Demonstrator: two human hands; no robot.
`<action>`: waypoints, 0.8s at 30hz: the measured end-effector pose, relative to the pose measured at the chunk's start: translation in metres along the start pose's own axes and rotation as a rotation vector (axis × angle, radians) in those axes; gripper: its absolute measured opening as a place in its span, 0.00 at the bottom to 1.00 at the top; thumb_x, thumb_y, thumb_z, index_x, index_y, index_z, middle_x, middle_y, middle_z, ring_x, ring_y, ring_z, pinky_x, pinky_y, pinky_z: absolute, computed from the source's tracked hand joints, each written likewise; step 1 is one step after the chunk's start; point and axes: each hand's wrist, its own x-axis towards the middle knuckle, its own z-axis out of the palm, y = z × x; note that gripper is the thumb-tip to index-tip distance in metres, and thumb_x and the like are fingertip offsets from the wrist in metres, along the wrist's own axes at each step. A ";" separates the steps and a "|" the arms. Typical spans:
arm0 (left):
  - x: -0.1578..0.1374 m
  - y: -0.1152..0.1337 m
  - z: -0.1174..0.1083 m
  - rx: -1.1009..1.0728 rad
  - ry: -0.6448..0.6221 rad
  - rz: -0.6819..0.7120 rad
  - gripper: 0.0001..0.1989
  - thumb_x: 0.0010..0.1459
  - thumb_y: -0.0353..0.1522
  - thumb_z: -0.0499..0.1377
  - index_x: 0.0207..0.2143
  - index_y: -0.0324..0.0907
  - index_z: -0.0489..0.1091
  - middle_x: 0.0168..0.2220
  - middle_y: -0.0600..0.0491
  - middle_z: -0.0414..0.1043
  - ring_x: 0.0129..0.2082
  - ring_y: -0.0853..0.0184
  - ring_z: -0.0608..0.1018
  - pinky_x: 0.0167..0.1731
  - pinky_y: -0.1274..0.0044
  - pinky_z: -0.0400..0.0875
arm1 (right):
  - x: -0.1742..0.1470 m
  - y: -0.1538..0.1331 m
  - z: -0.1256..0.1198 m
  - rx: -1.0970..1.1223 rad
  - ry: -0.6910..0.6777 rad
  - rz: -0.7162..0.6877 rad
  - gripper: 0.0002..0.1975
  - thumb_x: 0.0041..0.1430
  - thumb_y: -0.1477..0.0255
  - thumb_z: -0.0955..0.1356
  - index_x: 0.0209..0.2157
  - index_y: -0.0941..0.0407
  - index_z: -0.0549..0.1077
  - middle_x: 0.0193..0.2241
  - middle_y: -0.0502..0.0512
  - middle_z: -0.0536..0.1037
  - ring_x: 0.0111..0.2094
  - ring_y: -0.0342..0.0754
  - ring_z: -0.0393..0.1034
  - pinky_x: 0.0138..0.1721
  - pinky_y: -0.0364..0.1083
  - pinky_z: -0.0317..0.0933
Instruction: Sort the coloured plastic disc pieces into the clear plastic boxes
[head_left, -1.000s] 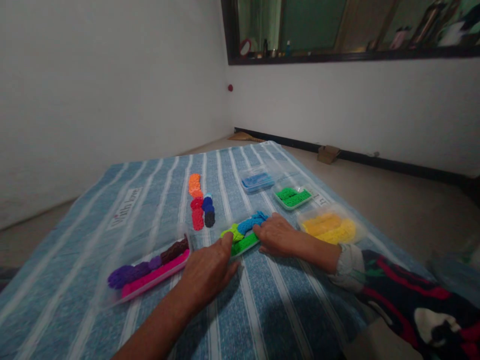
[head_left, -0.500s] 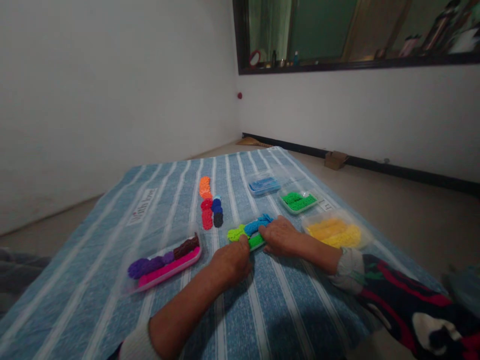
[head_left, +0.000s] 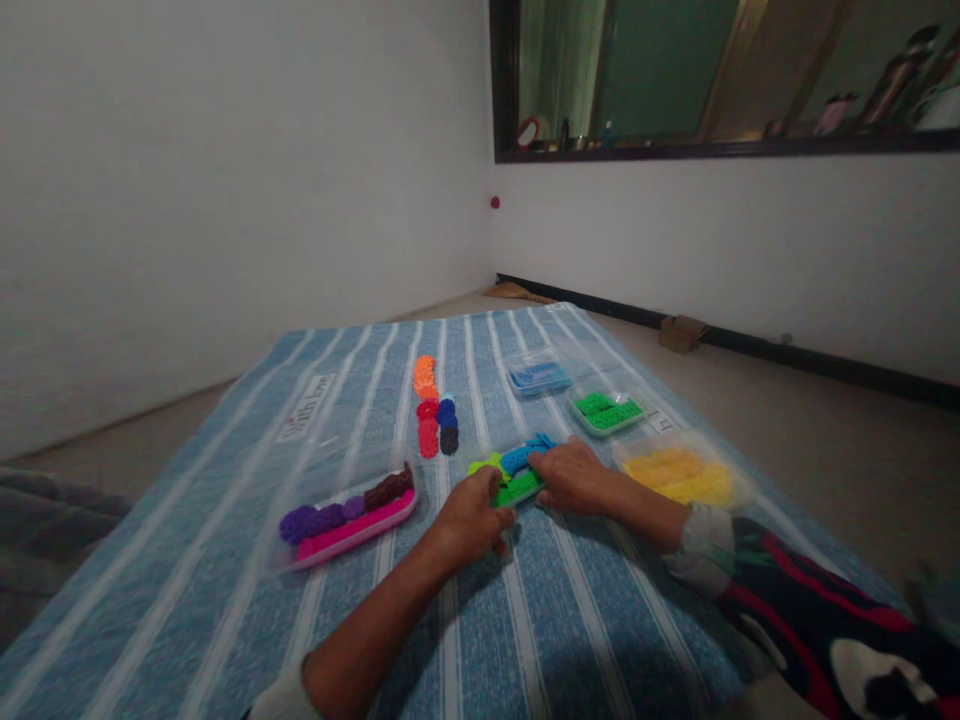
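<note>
A small clear plastic box [head_left: 537,497] holds lime-green pieces [head_left: 489,465], blue pieces [head_left: 517,458] and green pieces [head_left: 519,488], all small, textured and packed in rows. My left hand [head_left: 471,518] is at its near left end, thumb by the lime-green pieces and lower fingers somewhat apart; its grip on the box is partly hidden. My right hand [head_left: 576,478] curls over the right end, fingertips against the box beside the blue pieces. Beyond the box, orange pieces [head_left: 425,375], red pieces [head_left: 427,430] and dark blue pieces [head_left: 447,413] lie in rows on the cloth.
A box with purple and pink pieces [head_left: 352,540] stands left. On the right are boxes of yellow pieces [head_left: 679,475], green pieces [head_left: 606,410] and blue pieces [head_left: 540,376]. A striped blue cloth [head_left: 360,390] covers the table; walls stand beyond it.
The view has shifted slightly, so the table things appear further right. My left hand's lower fingers have loosened and spread a little. My right hand stays at the box's right end.
</note>
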 end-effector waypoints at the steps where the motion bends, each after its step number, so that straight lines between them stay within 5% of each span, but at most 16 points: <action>1: -0.002 0.001 0.001 -0.066 0.000 -0.008 0.16 0.54 0.25 0.54 0.46 0.39 0.59 0.53 0.45 0.67 0.18 0.77 0.75 0.13 0.84 0.63 | 0.000 0.000 -0.001 0.000 -0.007 0.003 0.18 0.54 0.64 0.67 0.45 0.58 0.71 0.39 0.62 0.79 0.42 0.58 0.74 0.44 0.53 0.60; 7: -0.006 0.005 -0.002 -0.241 -0.097 -0.075 0.19 0.55 0.25 0.52 0.50 0.38 0.57 0.54 0.40 0.66 0.19 0.76 0.77 0.09 0.87 0.58 | 0.000 0.001 -0.002 0.023 -0.026 0.013 0.18 0.53 0.65 0.67 0.46 0.56 0.71 0.41 0.61 0.79 0.44 0.58 0.73 0.46 0.54 0.59; 15: -0.002 0.008 -0.009 0.214 -0.188 -0.026 0.14 0.52 0.25 0.51 0.42 0.39 0.66 0.36 0.48 0.76 0.21 0.66 0.79 0.15 0.80 0.65 | 0.001 0.004 0.004 -0.020 -0.031 -0.018 0.17 0.54 0.65 0.67 0.44 0.57 0.71 0.41 0.62 0.78 0.44 0.59 0.72 0.49 0.58 0.57; 24: -0.001 0.007 -0.005 0.453 -0.042 0.149 0.13 0.47 0.26 0.57 0.38 0.42 0.70 0.31 0.52 0.76 0.30 0.63 0.80 0.29 0.78 0.71 | 0.002 0.006 0.018 -0.032 0.022 -0.034 0.17 0.53 0.65 0.68 0.43 0.59 0.71 0.39 0.63 0.78 0.41 0.58 0.72 0.49 0.59 0.57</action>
